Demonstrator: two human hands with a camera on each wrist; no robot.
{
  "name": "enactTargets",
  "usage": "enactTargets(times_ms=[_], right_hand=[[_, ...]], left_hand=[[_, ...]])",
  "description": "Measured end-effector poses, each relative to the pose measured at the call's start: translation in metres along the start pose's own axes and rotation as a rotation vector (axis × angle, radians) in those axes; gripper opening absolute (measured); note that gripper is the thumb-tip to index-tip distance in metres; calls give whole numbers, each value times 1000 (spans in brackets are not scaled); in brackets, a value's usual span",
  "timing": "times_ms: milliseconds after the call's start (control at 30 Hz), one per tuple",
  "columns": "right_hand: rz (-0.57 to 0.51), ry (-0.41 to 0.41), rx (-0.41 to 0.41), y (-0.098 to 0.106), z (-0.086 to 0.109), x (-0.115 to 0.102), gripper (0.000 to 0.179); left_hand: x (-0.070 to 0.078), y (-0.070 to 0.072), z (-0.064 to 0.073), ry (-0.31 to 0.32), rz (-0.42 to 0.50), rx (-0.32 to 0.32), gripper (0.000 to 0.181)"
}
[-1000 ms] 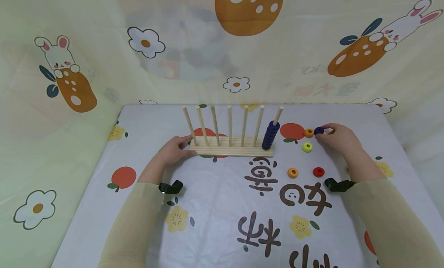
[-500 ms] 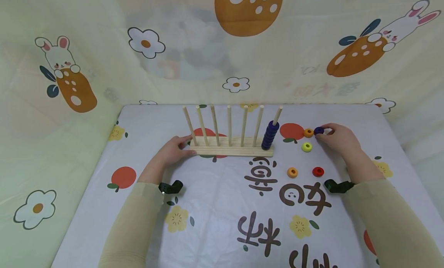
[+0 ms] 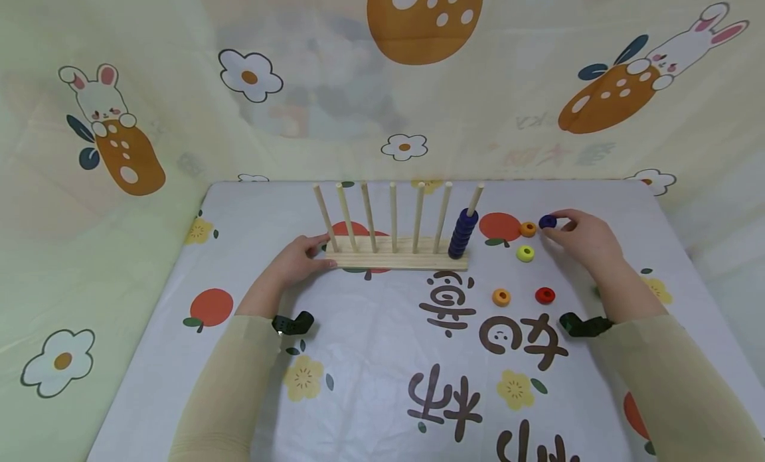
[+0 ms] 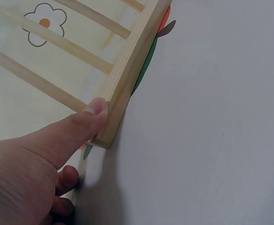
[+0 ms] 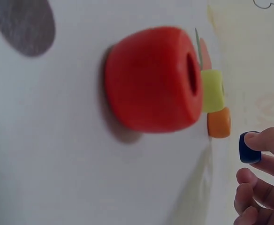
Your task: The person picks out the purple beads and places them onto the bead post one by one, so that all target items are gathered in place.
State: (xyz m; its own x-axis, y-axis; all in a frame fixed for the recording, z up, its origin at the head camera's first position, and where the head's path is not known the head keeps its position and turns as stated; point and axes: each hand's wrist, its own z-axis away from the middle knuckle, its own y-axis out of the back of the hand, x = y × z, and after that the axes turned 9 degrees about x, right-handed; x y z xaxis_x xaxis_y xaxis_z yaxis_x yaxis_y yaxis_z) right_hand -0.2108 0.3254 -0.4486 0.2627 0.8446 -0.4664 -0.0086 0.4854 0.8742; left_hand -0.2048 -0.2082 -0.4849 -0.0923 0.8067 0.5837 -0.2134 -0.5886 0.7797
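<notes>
My left hand [image 3: 299, 259] grips the left end of a wooden peg rack [image 3: 397, 259], its thumb lying on the base's top in the left wrist view. Several upright pegs stand in a row on the rack. A stack of dark blue beads [image 3: 463, 234] fills most of the rightmost peg; the other pegs are bare. My right hand [image 3: 588, 239] pinches a dark blue bead [image 5: 249, 149] between thumb and finger, to the right of the rack. Just left of that bead sits an orange bead [image 3: 528, 229], with a yellow-green bead [image 3: 525, 253] in front of it.
Nearer the front lie a second orange bead [image 3: 501, 297] and a red bead [image 3: 545, 295], which looms large in the right wrist view. A printed white cloth [image 3: 358, 382] covers the table. Behind it hangs a patterned curtain [image 3: 323, 117].
The pinched blue bead has come up slightly and now stands a little apart from the orange bead. My left hand keeps its hold on the rack.
</notes>
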Motion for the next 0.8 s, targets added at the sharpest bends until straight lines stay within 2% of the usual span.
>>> enactTargets(times_ms=[400, 800], right_hand=[[-7, 29, 38, 8, 13, -13, 65], [-27, 94, 77, 16, 31, -34, 63]], left_hand=[[-1, 0, 0, -23, -8, -8, 76], [3, 1, 2, -18, -2, -3, 75]])
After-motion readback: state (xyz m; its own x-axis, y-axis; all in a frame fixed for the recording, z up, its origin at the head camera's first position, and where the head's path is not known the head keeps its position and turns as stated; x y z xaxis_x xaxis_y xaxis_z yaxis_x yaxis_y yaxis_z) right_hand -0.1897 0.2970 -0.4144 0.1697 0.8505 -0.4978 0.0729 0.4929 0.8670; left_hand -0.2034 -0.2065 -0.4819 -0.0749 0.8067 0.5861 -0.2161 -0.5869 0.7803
